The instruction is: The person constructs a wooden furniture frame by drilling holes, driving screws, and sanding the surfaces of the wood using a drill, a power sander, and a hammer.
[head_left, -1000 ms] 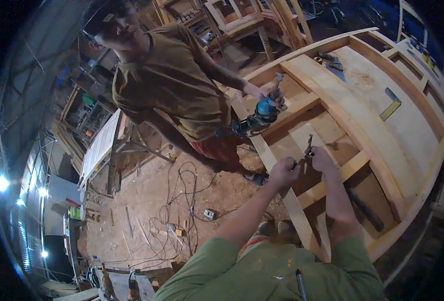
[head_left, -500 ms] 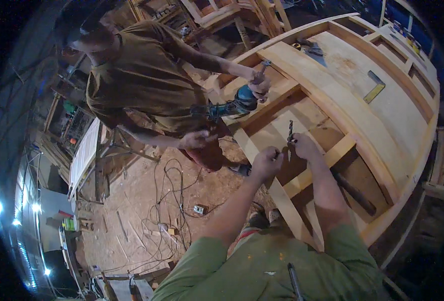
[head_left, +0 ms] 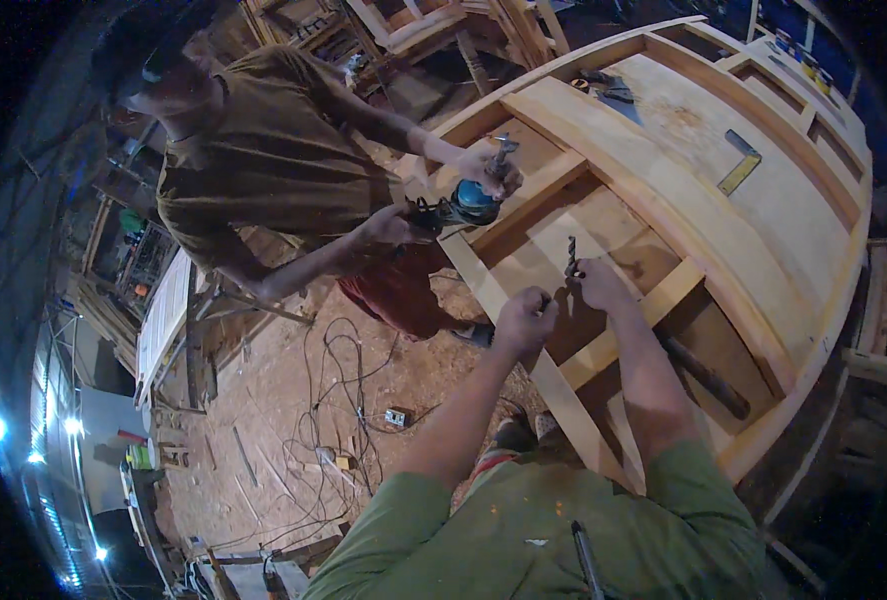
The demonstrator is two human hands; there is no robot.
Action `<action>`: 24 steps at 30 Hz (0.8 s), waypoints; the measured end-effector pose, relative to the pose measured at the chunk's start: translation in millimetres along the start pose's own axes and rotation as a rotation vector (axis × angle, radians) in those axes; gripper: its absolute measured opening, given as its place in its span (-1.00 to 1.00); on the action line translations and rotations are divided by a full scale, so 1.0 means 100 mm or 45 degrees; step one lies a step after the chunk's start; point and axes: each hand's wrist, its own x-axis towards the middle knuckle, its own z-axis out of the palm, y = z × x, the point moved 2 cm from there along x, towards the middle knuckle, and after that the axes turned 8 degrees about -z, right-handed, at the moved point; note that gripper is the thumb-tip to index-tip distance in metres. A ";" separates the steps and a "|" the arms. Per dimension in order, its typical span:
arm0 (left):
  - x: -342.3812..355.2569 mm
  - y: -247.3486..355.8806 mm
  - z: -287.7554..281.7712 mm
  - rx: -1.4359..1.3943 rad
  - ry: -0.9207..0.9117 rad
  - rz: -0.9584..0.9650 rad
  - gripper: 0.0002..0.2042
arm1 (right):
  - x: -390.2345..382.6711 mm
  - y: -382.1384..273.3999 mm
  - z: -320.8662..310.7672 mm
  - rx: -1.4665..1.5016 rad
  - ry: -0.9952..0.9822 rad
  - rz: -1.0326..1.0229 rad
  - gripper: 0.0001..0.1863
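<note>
My right hand [head_left: 599, 286] pinches a dark, spiral drill bit [head_left: 571, 252] that points upward. Close beside it, my left hand [head_left: 525, 320] is closed, and what it may hold is hidden by the fingers. Both hands hover over the open bays of a large wooden frame [head_left: 675, 288]. Across the frame corner, a co-worker's two hands grip a teal power tool [head_left: 473, 203]. A grey metal piece [head_left: 503, 152] stands up by the co-worker's far hand.
On the frame's panel lie a square with a yellow arm [head_left: 739, 176] and dark tools [head_left: 603, 88]. A dark bar [head_left: 708, 378] rests in a bay beside my right forearm. Cables [head_left: 335, 385] and a small outlet box [head_left: 397, 416] are on the dusty floor to the left.
The co-worker's near hand has come up to the rear of the teal tool, and the grey metal piece now stands higher. My hands have barely shifted, the drill bit still held.
</note>
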 end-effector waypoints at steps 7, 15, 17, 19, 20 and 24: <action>0.02 -0.01 0.02 0.021 0.030 0.056 -0.85 | -0.02 -0.05 -0.08 0.068 0.010 0.058 -0.72; 0.01 -0.03 0.01 0.010 0.022 0.028 -0.84 | -0.08 -0.10 -0.08 -0.046 0.090 -0.090 -0.80; 0.00 -0.03 0.00 0.047 0.026 0.063 -0.84 | -0.06 -0.11 -0.08 0.049 0.032 -0.016 -0.79; 0.00 -0.03 0.00 0.044 0.047 0.076 -0.84 | -0.04 -0.08 -0.05 0.140 -0.028 0.058 -0.77; 0.02 0.00 0.02 0.042 0.063 0.101 -0.83 | -0.01 0.02 -0.01 0.117 -0.007 0.050 -0.77; 0.04 0.05 0.05 0.032 0.047 0.135 -0.84 | 0.03 0.26 0.08 0.103 0.029 0.036 -0.77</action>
